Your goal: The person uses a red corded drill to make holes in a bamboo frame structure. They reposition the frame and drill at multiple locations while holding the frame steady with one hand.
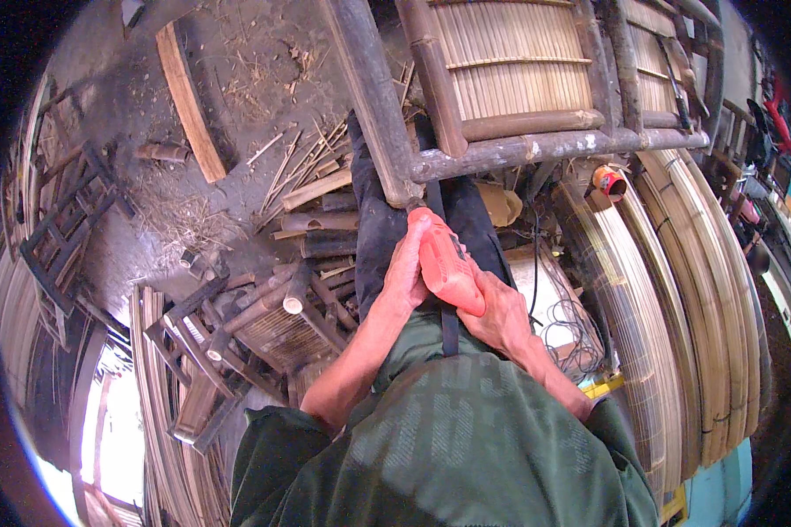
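Observation:
An orange-red power drill [448, 263] is held in front of my body, its nose pointing away from me. My left hand [404, 268] is closed along the drill's left side near the front. At the rear, my right hand [494, 309] wraps around its handle. The drill's dark front end meets the lower corner of a bamboo furniture frame [365, 97], where a long pole joins a crosspiece [518, 154]. Whether a bit has entered the bamboo is hidden. Slatted bamboo panels [510, 66] fill the frame beyond.
Bundles of split bamboo slats [685, 290] lie at right, near a coiled black cable [576, 334] and an orange-red can [609, 182]. Bamboo offcuts [321, 220] and a wooden strip [191, 104] litter the dirt floor at left. Small bamboo frames [264, 329] are piled beside me.

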A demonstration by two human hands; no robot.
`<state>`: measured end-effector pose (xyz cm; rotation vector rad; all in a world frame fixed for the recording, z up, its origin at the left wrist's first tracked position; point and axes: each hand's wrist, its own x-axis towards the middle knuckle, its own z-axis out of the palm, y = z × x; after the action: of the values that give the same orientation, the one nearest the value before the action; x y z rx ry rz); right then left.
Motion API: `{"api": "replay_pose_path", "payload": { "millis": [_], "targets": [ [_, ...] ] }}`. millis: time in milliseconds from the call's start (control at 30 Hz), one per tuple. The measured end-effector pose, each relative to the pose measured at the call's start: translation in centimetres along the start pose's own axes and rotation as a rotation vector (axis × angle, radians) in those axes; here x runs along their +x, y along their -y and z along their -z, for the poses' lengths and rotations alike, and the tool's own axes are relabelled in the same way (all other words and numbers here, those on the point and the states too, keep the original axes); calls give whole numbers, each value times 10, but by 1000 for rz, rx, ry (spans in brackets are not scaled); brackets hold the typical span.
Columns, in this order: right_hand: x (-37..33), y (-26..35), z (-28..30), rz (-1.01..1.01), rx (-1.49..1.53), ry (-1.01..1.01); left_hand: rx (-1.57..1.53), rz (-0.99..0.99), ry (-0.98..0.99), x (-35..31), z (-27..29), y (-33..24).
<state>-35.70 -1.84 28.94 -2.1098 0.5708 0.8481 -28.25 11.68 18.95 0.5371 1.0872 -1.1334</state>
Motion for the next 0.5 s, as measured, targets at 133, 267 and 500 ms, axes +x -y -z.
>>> {"api": "replay_pose_path", "payload": {
  "millis": [133,267,500],
  "targets": [
    [3,8,2,-68,-20,62,82,-32,-95,-2,-3,-5],
    [7,15,3,-113,-24,110,132,-34,-148,-8,-9,-13],
    [15,22,9,-182,-42,172,-104,69,-73,7,-4,-12]
  ]
}}
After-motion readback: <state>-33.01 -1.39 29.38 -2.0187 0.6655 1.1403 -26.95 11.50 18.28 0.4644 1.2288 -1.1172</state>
